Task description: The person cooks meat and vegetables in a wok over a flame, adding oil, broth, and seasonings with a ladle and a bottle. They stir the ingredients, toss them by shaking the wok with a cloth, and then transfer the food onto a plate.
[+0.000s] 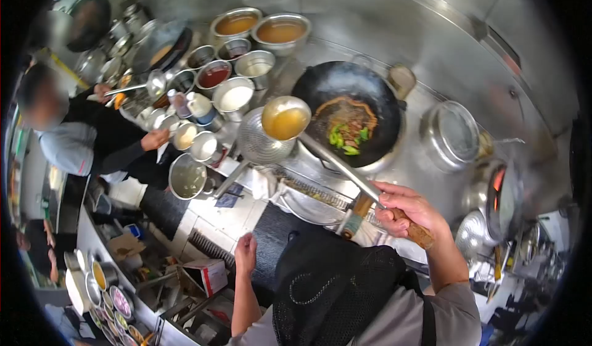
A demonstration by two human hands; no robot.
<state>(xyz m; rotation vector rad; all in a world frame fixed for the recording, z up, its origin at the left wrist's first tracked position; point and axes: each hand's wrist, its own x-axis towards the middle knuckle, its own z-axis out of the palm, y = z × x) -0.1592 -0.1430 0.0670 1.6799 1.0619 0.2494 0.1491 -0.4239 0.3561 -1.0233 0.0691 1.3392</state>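
Observation:
My right hand point(407, 213) is wrapped round the wooden handle of a long metal ladle point(336, 164). The ladle's bowl, full of brownish-yellow liquid, is left of the wok, over part of a perforated strainer point(262, 145). In the black wok point(317, 84) lie browned meat strips point(350, 123) and green pepper pieces point(343, 139), with light steam above. My left hand point(245, 253) hangs low in front of the stove, fingers curled, with nothing visible in it.
Metal bowls of broth point(280, 31) and several seasoning pots point(234, 96) stand left of the wok. A lidded metal pot point(450, 136) is on the right. At the far left, a co-worker point(68, 136) handles another ladle point(154, 84). Ingredient bowls point(120, 301) sit at lower left.

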